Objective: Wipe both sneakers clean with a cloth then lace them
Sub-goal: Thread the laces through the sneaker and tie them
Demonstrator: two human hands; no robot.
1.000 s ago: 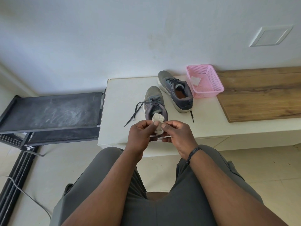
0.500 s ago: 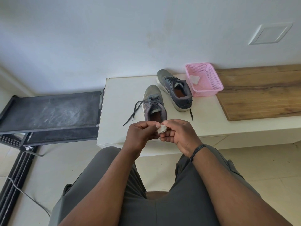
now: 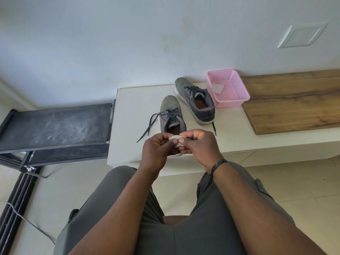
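Your left hand (image 3: 156, 150) and right hand (image 3: 199, 147) both pinch the small white cloth (image 3: 175, 139) above the near grey mesh sneaker (image 3: 172, 115). Fold it into a firm pad, then wipe this one before the far grey sneaker (image 3: 195, 100) beside the pink perforated plastic basket (image 3: 233, 97).

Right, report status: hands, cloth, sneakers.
Left hand and right hand both pinch cloth. Near sneaker untouched, laces loose. Nothing in the way.

head cam | looks forward-down, close over hands (image 3: 181, 146) | single view
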